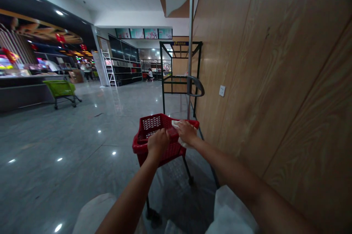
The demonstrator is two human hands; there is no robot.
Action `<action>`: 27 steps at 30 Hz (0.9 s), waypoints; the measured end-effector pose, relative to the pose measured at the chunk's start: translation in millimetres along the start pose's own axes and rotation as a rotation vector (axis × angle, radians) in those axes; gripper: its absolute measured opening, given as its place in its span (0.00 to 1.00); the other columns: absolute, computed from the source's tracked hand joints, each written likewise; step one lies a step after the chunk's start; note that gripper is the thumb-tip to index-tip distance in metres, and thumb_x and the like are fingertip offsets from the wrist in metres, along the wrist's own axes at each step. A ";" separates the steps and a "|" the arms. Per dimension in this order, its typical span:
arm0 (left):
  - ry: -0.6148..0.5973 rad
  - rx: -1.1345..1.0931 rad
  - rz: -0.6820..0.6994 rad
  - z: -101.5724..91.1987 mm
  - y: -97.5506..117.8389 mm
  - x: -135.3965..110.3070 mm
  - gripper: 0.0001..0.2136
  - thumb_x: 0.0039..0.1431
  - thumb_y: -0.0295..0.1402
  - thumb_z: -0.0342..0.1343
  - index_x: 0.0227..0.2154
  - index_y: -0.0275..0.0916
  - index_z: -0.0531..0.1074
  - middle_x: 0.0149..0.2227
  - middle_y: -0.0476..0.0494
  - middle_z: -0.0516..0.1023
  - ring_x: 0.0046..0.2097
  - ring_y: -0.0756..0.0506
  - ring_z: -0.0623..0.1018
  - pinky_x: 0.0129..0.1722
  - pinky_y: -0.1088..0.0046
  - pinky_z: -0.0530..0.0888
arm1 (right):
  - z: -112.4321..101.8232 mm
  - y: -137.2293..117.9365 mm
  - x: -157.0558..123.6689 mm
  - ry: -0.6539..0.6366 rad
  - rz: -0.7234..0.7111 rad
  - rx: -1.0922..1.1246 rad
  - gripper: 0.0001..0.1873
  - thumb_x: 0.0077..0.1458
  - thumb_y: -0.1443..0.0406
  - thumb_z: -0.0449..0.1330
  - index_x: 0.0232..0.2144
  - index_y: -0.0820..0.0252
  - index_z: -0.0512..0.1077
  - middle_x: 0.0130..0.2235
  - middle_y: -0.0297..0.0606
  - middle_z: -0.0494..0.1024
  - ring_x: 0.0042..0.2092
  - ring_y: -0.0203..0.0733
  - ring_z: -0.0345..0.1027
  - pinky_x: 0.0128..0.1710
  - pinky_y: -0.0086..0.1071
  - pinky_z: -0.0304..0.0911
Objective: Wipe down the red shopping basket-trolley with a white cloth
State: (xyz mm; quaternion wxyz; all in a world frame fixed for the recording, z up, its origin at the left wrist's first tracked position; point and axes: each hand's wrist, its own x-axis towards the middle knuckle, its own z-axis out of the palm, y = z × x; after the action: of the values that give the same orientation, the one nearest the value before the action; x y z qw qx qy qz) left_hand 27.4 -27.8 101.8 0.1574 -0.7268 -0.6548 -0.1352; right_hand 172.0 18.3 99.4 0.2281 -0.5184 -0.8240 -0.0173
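Note:
A small red plastic shopping cart (150, 125) stands on the shiny floor right in front of me, next to a wooden wall. My left hand (158, 143) is closed over the near rim of its red basket. My right hand (187, 132) presses a white cloth (182, 141) against the basket's right rim, fingers curled over the cloth. The cart's thin dark legs and wheels (190, 180) show below the basket.
A wood-panelled wall (275, 80) with a white socket (222, 90) runs along the right. A dark metal rack (180, 69) and a grey pole with a loop handle (195, 86) stand just beyond the cart. A green cart (62, 90) sits far left by a counter. People stand in the distance.

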 end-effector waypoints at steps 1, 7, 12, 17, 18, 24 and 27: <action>0.005 0.007 0.004 0.6 -1.0 -0.8 0.18 0.64 0.28 0.36 0.41 0.33 0.73 0.39 0.34 0.77 0.40 0.41 0.78 0.35 0.68 0.73 | 2.0 -5.5 0.6 0.023 -0.046 0.016 0.21 0.66 0.61 0.42 0.56 0.50 0.66 0.58 0.36 0.68 0.59 0.42 0.58 0.58 0.37 0.52; 0.034 0.023 -0.013 5.1 0.3 -1.0 0.17 0.63 0.26 0.38 0.44 0.32 0.71 0.39 0.33 0.77 0.39 0.43 0.79 0.37 0.69 0.74 | -1.5 4.8 19.2 0.037 -0.054 0.111 0.18 0.65 0.59 0.46 0.50 0.49 0.72 0.53 0.33 0.74 0.55 0.41 0.64 0.55 0.34 0.56; 0.058 0.041 0.011 10.6 6.6 2.7 0.17 0.62 0.25 0.37 0.41 0.30 0.73 0.39 0.32 0.77 0.38 0.42 0.79 0.33 0.69 0.74 | 8.0 -5.3 2.7 0.142 0.023 0.067 0.18 0.64 0.60 0.46 0.48 0.51 0.73 0.54 0.37 0.73 0.53 0.44 0.65 0.53 0.36 0.57; 0.086 0.024 0.041 12.2 7.1 7.0 0.17 0.62 0.24 0.38 0.42 0.32 0.73 0.38 0.34 0.77 0.38 0.42 0.79 0.33 0.69 0.74 | 15.5 -15.0 -7.4 0.193 -0.041 0.060 0.18 0.64 0.61 0.46 0.50 0.53 0.72 0.57 0.38 0.69 0.56 0.44 0.62 0.56 0.36 0.53; 0.081 0.019 0.020 11.9 7.2 7.5 0.17 0.62 0.25 0.38 0.42 0.32 0.73 0.38 0.34 0.77 0.38 0.41 0.79 0.33 0.69 0.75 | 11.2 -9.0 -1.8 0.144 -0.023 0.064 0.18 0.65 0.61 0.46 0.49 0.55 0.73 0.56 0.39 0.71 0.54 0.43 0.64 0.55 0.34 0.55; 0.079 -0.029 -0.094 9.3 11.8 9.2 0.18 0.64 0.31 0.38 0.42 0.31 0.73 0.36 0.33 0.78 0.37 0.39 0.80 0.32 0.66 0.75 | -7.1 14.0 23.6 0.013 0.084 0.075 0.20 0.66 0.60 0.45 0.40 0.58 0.76 0.44 0.41 0.79 0.46 0.42 0.71 0.47 0.31 0.60; 0.059 -0.014 -0.071 7.5 11.2 8.5 0.18 0.64 0.28 0.37 0.42 0.31 0.73 0.38 0.33 0.78 0.38 0.40 0.80 0.33 0.67 0.75 | 4.3 -4.9 11.1 0.074 -0.021 0.103 0.18 0.65 0.61 0.46 0.48 0.54 0.73 0.52 0.38 0.74 0.54 0.42 0.65 0.55 0.33 0.55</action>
State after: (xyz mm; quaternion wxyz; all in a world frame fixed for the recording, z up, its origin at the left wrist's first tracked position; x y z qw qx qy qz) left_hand 39.4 -18.1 97.8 0.1667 -0.6999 -0.6742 -0.1667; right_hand 162.3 26.6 100.9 0.2845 -0.4964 -0.8201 0.0037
